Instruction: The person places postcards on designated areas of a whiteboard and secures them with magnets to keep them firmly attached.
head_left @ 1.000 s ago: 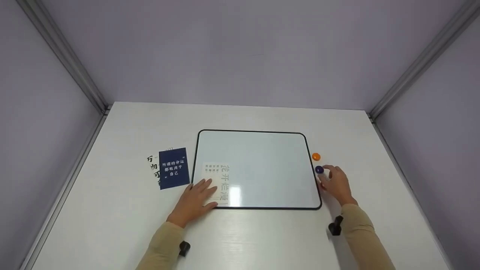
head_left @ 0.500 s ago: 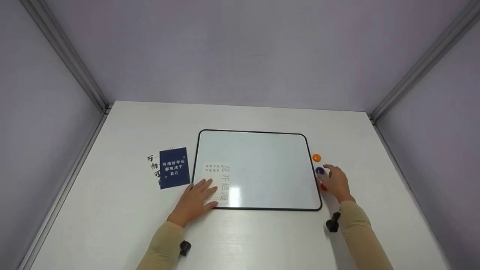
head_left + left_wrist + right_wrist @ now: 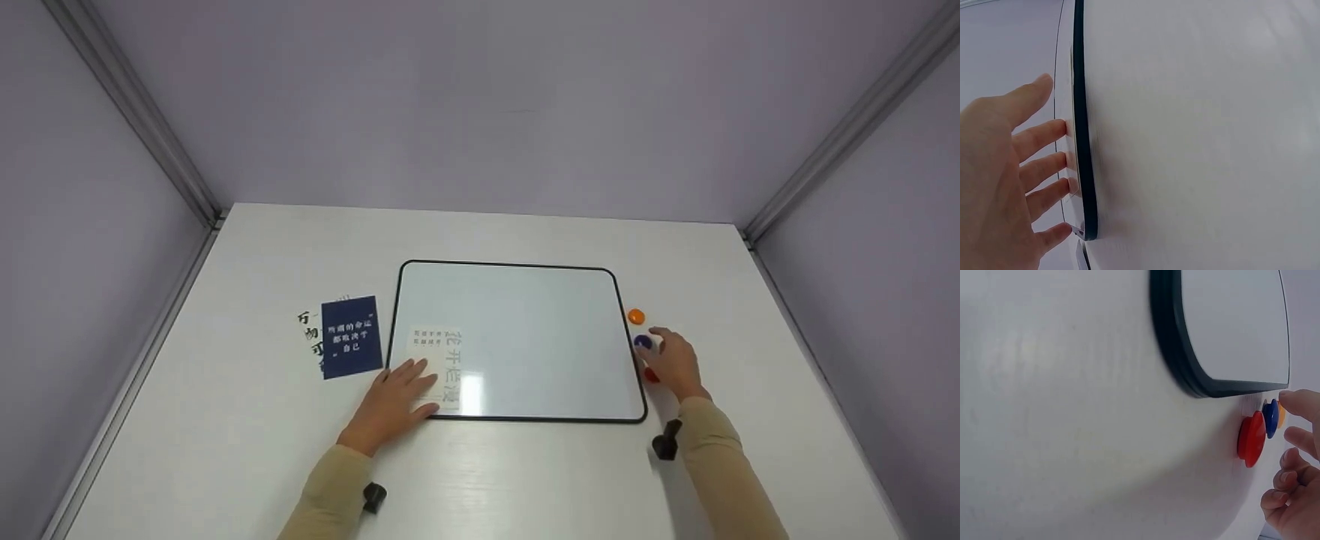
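Observation:
A whiteboard [image 3: 536, 337] with a black frame lies on the white table. My left hand [image 3: 392, 405] rests with spread fingers on a pale card [image 3: 452, 352] printed with Chinese characters, at the board's near left corner. Part of the card is hidden under the hand. Just off the board's right edge, my right hand [image 3: 673, 364] holds its thumb and index finger apart at the blue round magnet [image 3: 643, 341]. In the right wrist view, the blue magnet [image 3: 1271, 419] stands in front of the fingertips, between a red magnet [image 3: 1252, 439] and an orange one [image 3: 1282, 414].
Left of the board lies a dark blue card [image 3: 351, 337] with white characters, overlapping a white card [image 3: 309, 334] with black characters. The orange magnet [image 3: 636, 316] and red magnet [image 3: 652, 375] sit by the board's right edge. Walls enclose the table's back and sides.
My right hand has shifted slightly forward beside the blue magnet, and more of the red magnet shows below it. My left hand stays on the pale card.

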A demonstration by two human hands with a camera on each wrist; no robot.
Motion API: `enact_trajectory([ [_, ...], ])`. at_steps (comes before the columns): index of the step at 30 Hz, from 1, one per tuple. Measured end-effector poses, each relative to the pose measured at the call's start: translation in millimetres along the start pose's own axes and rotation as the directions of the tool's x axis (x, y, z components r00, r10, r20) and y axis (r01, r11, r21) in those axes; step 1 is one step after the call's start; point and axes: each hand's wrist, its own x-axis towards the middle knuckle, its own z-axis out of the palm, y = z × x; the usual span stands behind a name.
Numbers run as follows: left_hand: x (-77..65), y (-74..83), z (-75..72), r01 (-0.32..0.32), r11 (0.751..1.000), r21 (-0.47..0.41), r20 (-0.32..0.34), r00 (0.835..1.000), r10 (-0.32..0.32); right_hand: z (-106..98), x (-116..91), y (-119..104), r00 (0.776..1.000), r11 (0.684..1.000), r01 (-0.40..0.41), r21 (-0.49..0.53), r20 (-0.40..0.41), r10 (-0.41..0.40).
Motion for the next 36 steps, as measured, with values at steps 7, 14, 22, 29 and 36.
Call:
enact_trajectory([
  [7,-0.8,-0.6,-0.3,-0.009,1.000,0.000,-0.003,1.000,0.009,2,0,3,1.000,0.998,-0.011,0.058,-0.012,0.011],
  [14,-1.7,-1.1,-1.0,-0.019,1.000,0.001,-0.013,1.000,0.019,5,0,4,0.999,0.997,-0.035,0.073,-0.016,0.037],
  [22,-0.6,-1.0,-1.0,-0.020,0.999,0.026,-0.009,1.000,0.020,8,0,3,0.998,0.994,-0.059,0.094,-0.017,0.061],
  [29,-0.7,-0.8,-1.1,-0.030,0.999,0.038,-0.019,0.999,0.031,11,0,4,0.997,0.993,-0.061,0.097,-0.032,0.065],
  [36,-0.6,-0.6,-0.8,-0.021,0.999,0.041,-0.015,1.000,0.021,13,0,6,0.997,0.994,-0.056,0.096,-0.053,0.061],
])
